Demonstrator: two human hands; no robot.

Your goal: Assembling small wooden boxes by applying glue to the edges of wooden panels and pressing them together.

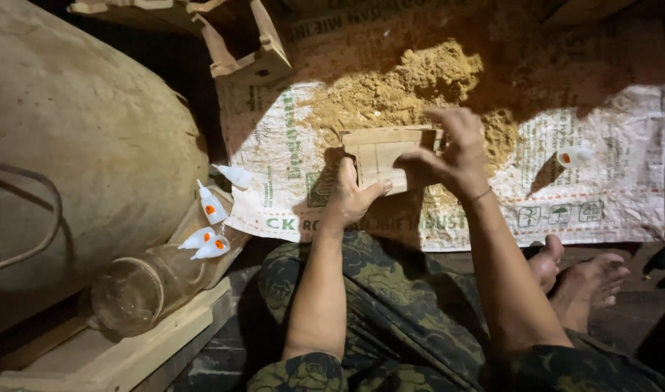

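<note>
Small wooden box point(379, 156), steadied above sawdust pile point(401, 91) on woven sack point(608, 196): left hand point(350, 196) grips its lower corner, right hand point(456, 156) pinches its right edge.

Your floor: dark boards point(223, 348) | printed woven sack point(608, 196) spread out | pale sack point(78, 145) at left | harsh light, deep shadows

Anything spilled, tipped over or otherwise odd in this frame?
Yes. A glass jar lies on its side at left, with small white bottles strewn over it. Sawdust is heaped loose on the printed sack.
</note>
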